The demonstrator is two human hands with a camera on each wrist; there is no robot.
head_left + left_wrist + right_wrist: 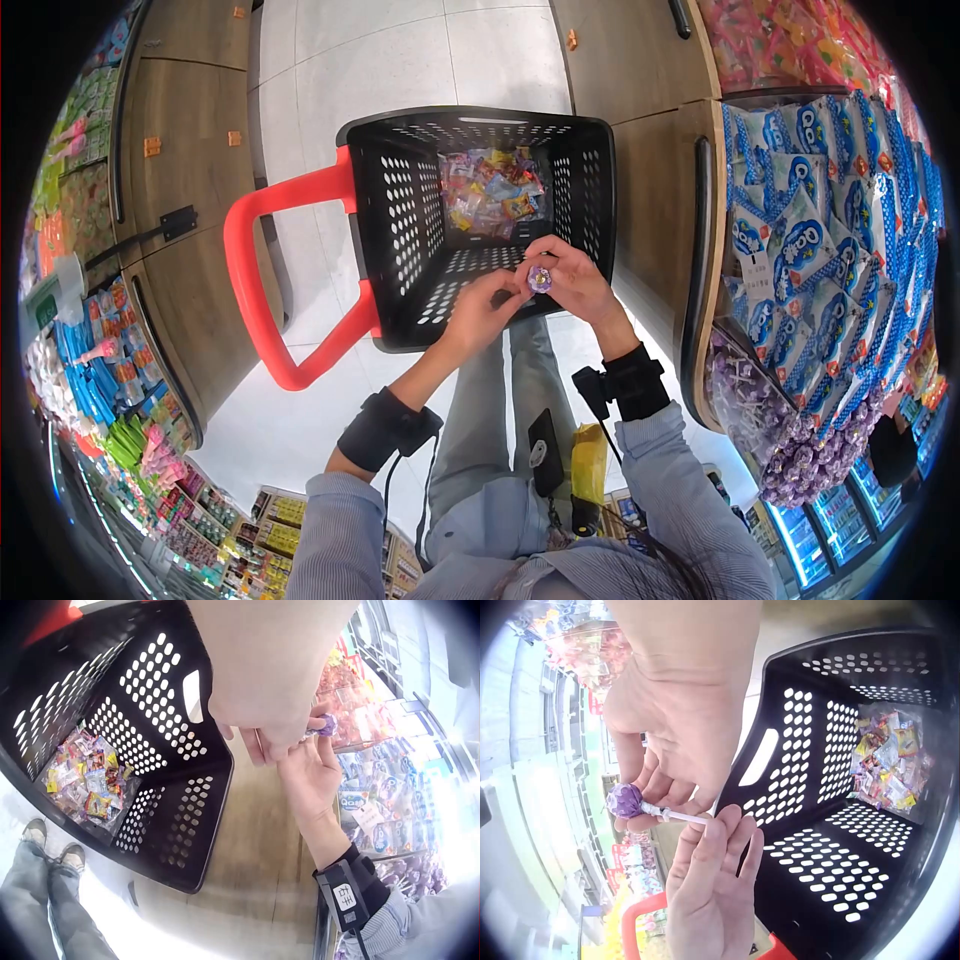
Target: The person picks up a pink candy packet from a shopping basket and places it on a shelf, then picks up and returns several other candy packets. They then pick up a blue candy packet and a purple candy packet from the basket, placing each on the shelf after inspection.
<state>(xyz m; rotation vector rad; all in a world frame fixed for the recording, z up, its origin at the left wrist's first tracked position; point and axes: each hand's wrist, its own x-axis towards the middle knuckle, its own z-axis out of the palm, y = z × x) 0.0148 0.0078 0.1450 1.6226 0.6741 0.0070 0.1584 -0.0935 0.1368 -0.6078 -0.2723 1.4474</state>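
Note:
A lollipop in a purple wrapper (540, 279) is held between both hands above the near side of a black basket (400, 215). In the right wrist view its round head (624, 801) points left, and the left hand (716, 892) pinches the end of the white stick between thumb and fingers. The right hand (682, 727) has its fingers curled round the lollipop near the base of the head. From the left wrist view, the left hand (274, 682) partly hides the stick, and the right hand (309, 780) lies beyond it.
A bag of assorted wrapped sweets (495, 190) lies in the basket, whose red handle (245, 250) extends left. Blue-and-white packets (800, 240) and purple lollipops (820, 450) fill the right-hand shelf. Wooden cabinets (650, 190) flank the basket.

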